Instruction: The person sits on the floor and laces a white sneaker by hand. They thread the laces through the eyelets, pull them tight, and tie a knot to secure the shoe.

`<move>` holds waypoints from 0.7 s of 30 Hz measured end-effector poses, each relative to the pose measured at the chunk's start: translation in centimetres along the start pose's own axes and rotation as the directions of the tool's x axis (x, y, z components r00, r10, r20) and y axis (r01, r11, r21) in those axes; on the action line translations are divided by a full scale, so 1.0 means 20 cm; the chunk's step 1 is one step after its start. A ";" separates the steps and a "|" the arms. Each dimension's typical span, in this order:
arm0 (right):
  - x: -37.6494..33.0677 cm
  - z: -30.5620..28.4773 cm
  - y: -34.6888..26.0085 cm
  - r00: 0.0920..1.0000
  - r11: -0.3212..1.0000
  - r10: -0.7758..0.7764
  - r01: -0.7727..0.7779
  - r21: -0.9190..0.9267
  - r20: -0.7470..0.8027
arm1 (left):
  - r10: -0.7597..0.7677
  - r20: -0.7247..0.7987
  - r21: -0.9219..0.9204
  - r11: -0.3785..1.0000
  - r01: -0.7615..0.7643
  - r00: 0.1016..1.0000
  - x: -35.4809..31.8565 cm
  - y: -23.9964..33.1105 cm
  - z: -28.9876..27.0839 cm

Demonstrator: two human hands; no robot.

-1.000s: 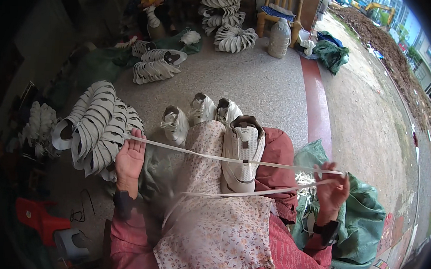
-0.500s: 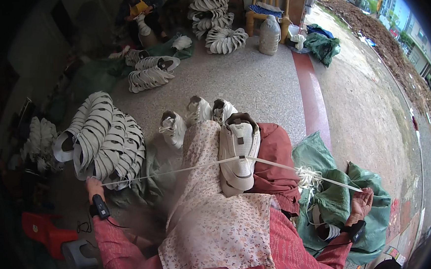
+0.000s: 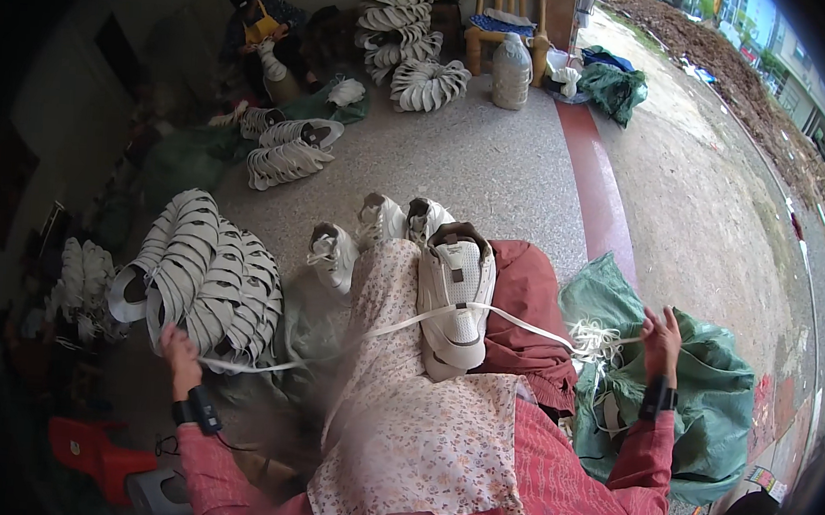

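White shoe (image 3: 453, 328) sits on our lap, toe toward us and opening turned away, between the flowered cloth (image 3: 421, 428) and the dark red trouser leg (image 3: 524, 288). One lace (image 3: 407, 322) crosses it low, near the toe, with a long tail out to each side. Our left hand (image 3: 180, 352) has its fingers curled round one tail; our right hand (image 3: 662, 344) is beside the other, fingers raised, and we cannot tell whether it grips. By our judgement lacing is at an early stage: that low crossing is in, while the part above looks bare and both tails remain to be threaded. Beyond our knees, three shoes (image 3: 380, 220) stand on the floor (image 3: 419, 154), the leftmost apparently laced. To our left lie nested shoe uppers (image 3: 213, 283); to our right, a bunch of white laces (image 3: 596, 340) rests on a green sack (image 3: 705, 417). Farther off sits a co-worker (image 3: 261, 31) wearing a yellow apron.
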State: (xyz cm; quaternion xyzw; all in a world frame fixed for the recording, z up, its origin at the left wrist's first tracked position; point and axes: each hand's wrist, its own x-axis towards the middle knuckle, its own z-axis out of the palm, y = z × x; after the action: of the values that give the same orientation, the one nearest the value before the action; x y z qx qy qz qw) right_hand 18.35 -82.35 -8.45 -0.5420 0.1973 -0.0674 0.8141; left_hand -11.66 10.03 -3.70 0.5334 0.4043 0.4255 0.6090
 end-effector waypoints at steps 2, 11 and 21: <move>-0.15 0.34 -0.10 0.985 0.973 -0.079 0.109 -0.205 0.152 | -0.116 0.329 -0.015 0.992 0.129 0.937 -0.40 0.08 0.62; -0.52 1.21 0.10 0.731 0.722 0.131 0.391 -0.570 0.669 | 0.135 0.984 -0.068 0.893 -0.446 0.120 -1.62 0.06 1.70; -0.64 1.16 0.12 0.634 0.708 0.192 0.439 -0.553 0.749 | 0.036 0.993 0.047 0.753 -0.657 0.112 -1.78 -0.01 1.86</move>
State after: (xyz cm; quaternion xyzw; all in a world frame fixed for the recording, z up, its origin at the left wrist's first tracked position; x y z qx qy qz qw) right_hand 15.44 -57.39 0.26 -0.7940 -0.1960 0.1855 0.5447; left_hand 12.38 -35.16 1.41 0.8904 -0.1179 0.0172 0.4393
